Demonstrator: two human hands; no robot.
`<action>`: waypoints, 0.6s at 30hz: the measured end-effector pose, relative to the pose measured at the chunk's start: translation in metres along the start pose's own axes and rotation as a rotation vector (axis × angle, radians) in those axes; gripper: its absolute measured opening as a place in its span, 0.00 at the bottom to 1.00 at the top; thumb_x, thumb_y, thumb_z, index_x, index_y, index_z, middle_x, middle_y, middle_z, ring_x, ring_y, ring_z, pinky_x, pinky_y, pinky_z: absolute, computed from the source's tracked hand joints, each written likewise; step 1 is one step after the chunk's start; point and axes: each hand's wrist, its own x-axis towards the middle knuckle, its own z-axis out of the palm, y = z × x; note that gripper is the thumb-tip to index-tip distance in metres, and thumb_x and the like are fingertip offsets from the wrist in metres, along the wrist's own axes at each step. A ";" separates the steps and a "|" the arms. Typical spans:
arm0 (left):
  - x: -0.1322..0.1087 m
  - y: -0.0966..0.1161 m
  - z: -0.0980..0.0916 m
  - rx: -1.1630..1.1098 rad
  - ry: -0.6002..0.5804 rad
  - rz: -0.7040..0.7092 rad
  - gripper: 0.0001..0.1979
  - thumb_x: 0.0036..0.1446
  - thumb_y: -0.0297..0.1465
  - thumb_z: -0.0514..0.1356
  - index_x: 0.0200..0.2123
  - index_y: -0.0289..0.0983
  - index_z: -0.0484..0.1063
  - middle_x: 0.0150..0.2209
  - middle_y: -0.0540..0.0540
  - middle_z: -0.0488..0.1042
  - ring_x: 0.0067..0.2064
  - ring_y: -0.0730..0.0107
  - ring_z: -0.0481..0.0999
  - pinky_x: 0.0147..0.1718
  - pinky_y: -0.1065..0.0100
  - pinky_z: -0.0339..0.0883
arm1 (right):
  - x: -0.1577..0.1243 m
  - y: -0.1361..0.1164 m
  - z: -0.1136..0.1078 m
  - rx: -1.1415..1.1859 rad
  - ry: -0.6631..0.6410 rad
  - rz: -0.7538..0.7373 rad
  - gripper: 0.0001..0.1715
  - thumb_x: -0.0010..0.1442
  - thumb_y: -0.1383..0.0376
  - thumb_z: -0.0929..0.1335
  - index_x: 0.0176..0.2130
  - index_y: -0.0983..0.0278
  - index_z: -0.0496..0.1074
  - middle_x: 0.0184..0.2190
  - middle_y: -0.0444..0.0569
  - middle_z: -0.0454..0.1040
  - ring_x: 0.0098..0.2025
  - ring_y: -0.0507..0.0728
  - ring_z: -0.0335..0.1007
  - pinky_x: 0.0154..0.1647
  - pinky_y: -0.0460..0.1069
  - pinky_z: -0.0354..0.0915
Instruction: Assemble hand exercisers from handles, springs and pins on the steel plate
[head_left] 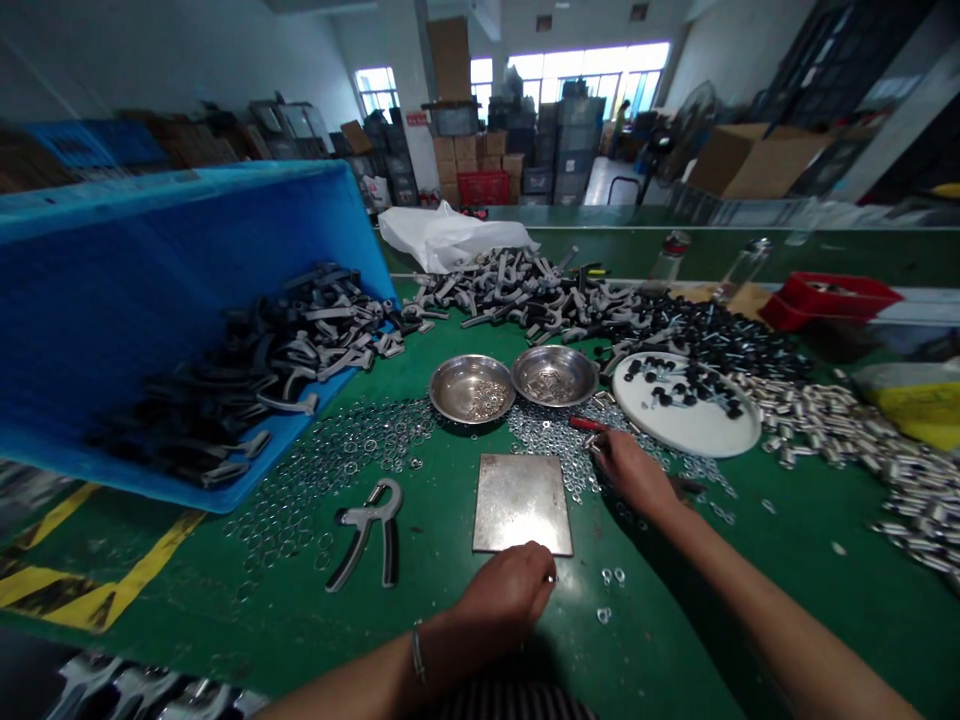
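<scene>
My left hand [511,588] is closed just in front of the square metal plate [523,500]; a tiny shiny bit shows at its fingertips, too small to name. My right hand [634,470] reaches over loose washers [559,452] to the right of the plate. Its fingers are pinched near a small silvery piece that I cannot make out, close to a red handle [589,425]. To the left of the plate lies a hand gripper [369,530] with grey and black handles. Two steel bowls [456,413] [559,403] with small metal parts stand behind the plate.
A tilted blue bin [225,495] full of handles stands at left. Behind the bowls lies a heap of handles [510,285]. On the right are a white plate [697,440] of black-headed screws, a pile of metal sleeves [855,440] and a red tray [795,300].
</scene>
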 end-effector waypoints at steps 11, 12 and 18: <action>-0.009 -0.009 -0.018 -0.290 0.074 -0.114 0.05 0.60 0.32 0.58 0.39 0.39 0.71 0.36 0.49 0.75 0.35 0.68 0.71 0.33 0.70 0.58 | 0.040 0.039 -0.033 -0.107 0.096 -0.043 0.21 0.70 0.62 0.57 0.48 0.68 0.74 0.44 0.60 0.74 0.46 0.63 0.69 0.45 0.54 0.63; -0.009 -0.011 -0.019 -0.300 0.079 -0.118 0.05 0.60 0.32 0.58 0.39 0.38 0.71 0.35 0.49 0.75 0.35 0.68 0.71 0.33 0.70 0.58 | 0.044 0.048 -0.035 -0.163 0.098 -0.039 0.21 0.69 0.63 0.57 0.47 0.69 0.74 0.43 0.62 0.73 0.47 0.65 0.69 0.45 0.55 0.62; -0.011 -0.014 -0.022 -0.323 0.055 -0.131 0.05 0.60 0.32 0.58 0.39 0.39 0.71 0.35 0.50 0.75 0.35 0.69 0.71 0.33 0.70 0.59 | 0.038 0.075 -0.028 -0.422 -0.048 -0.154 0.17 0.65 0.69 0.61 0.48 0.63 0.75 0.40 0.57 0.73 0.41 0.62 0.68 0.36 0.50 0.60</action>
